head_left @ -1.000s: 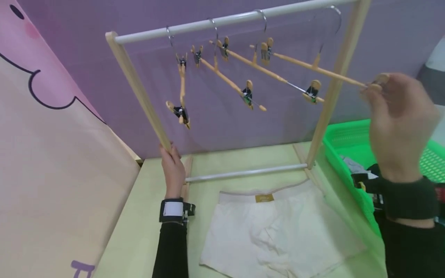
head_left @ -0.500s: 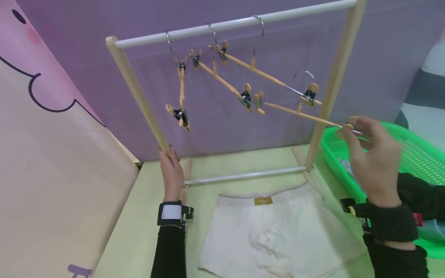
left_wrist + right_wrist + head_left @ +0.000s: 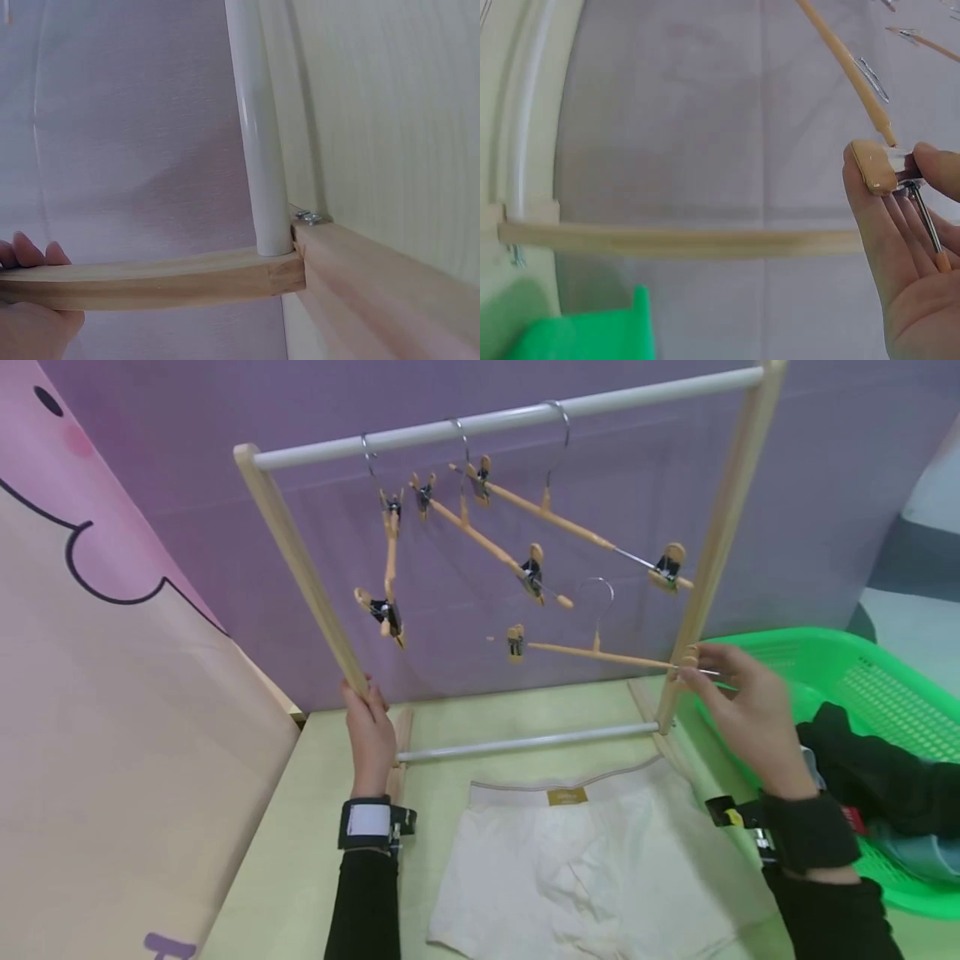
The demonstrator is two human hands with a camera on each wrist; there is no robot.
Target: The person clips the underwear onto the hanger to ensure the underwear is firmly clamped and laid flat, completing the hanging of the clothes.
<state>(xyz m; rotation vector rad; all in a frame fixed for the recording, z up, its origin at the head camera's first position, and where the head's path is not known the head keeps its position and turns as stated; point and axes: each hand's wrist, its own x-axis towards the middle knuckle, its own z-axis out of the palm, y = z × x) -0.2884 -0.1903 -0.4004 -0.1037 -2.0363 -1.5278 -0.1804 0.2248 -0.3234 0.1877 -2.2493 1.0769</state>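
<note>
My left hand (image 3: pixel 371 737) grips the left wooden post (image 3: pixel 300 568) of a small clothes rack low down; in the left wrist view its fingers (image 3: pixel 31 253) wrap that post. With my right hand (image 3: pixel 750 718) I pinch the clip (image 3: pixel 874 166) at the right end of a wooden clip hanger (image 3: pixel 600 653). That hanger is off the rail, its hook (image 3: pixel 606 587) pointing up, its other clip (image 3: pixel 515 643) at the left end. Below it, white shorts (image 3: pixel 577 868) lie flat on the table, waistband toward the rack.
Three more clip hangers, one of them a long hanger (image 3: pixel 570 522), hang from the white top rail (image 3: pixel 517 417). A green basket (image 3: pixel 847 647) holding dark and grey-blue clothes stands right of the rack. A white lower bar (image 3: pixel 525 743) crosses near the table surface.
My right hand has brought the hanger down and left, away from the top rail, to in front of the right post. My left hand stays on the left post.
</note>
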